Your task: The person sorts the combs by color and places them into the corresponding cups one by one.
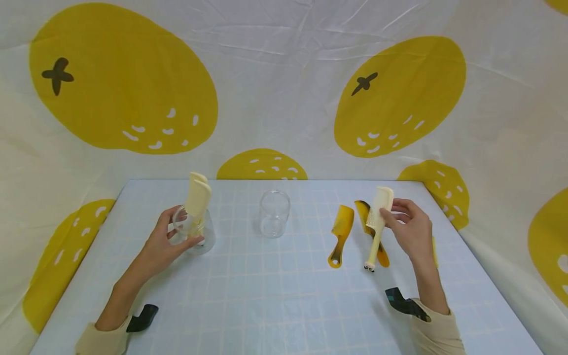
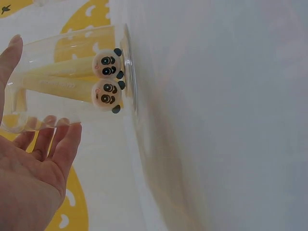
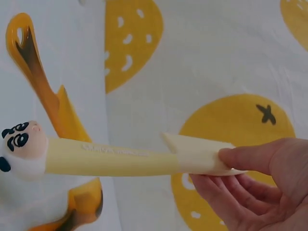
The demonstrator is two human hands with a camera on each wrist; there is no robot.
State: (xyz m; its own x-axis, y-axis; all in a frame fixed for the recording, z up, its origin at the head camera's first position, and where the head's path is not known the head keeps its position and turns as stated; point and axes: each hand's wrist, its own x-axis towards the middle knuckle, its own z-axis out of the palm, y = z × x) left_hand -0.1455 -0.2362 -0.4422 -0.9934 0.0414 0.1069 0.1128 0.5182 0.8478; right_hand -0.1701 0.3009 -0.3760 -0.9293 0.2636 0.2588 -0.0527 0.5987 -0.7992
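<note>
My left hand (image 1: 157,251) grips a clear glass (image 1: 209,240) at the left of the table, thumb on one side and fingers on the other. Two cream combs (image 1: 198,198) stand in that glass, toothed ends up. Their panda-head handle tips (image 2: 107,94) rest near the glass base in the left wrist view. On the right, my right hand (image 1: 411,229) pinches a third cream comb (image 3: 115,158) by its toothed end, its panda tip pointing down. That comb is above two amber combs; one amber comb (image 1: 363,213) is partly behind it, the other amber comb (image 1: 342,224) beside it.
Another clear glass (image 1: 274,217) stands upright at the middle back of the table (image 1: 266,296). A thin yellow object (image 1: 435,252) shows beside my right wrist, mostly hidden. White cloth (image 1: 275,98) with yellow fruit prints hangs behind the table.
</note>
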